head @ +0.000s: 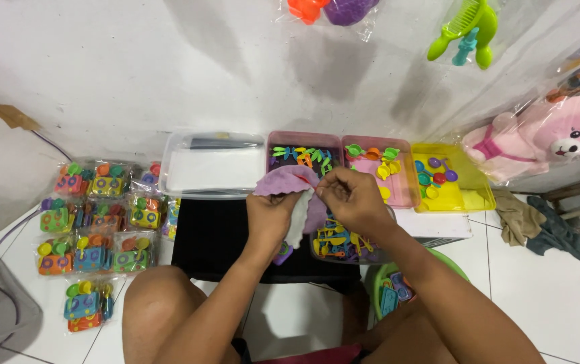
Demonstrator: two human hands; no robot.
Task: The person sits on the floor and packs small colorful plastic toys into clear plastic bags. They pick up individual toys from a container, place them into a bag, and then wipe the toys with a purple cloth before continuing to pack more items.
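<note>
Both hands meet over the black tabletop (202,236). The left hand (271,214) pinches the purple toy piece (286,180) and the clear plastic bag (299,222); the right hand (354,199) grips the bag's upper edge at 3 o'clock. Bins of small coloured toy parts, pink (408,195) and yellow (472,192), sit at 1 o'clock, with packed toy sets (94,222) on the floor at 9 o'clock.

A single head-worn camera looks steeply down from just above the seated person's knees. It faces forward toward the white wall (135,61), close to the floor, with both forearms entering from below.
</note>
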